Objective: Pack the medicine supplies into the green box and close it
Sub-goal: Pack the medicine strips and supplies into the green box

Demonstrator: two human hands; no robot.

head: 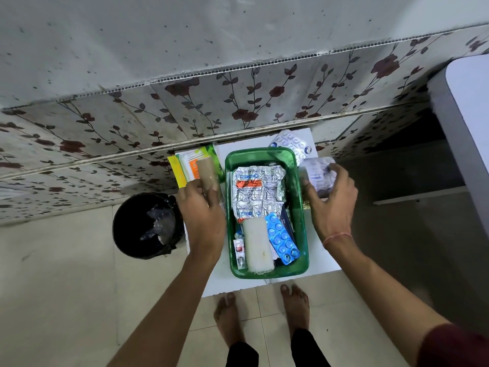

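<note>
The green box [301, 207] stands open on a small white table [321, 263]. Inside lie silver pill strips [255, 192], a blue blister pack [281, 238] and a white gauze roll [256, 245]. My left hand [202, 210] is left of the box and grips a tan bandage roll [207, 170]. Right of the box, my right hand [332, 205] holds a blurred, clear-wrapped pack of medicine [318, 173]. More blister strips [291, 144] lie behind the box. Yellow, orange and green cartons [186, 162] lie at the table's back left.
A black waste bin [146, 226] lined with a bag stands on the tiled floor left of the table. A flowered wall panel [238, 102] runs behind. A white cabinet [468, 123] is at the right. My bare feet [262, 313] are at the table's front edge.
</note>
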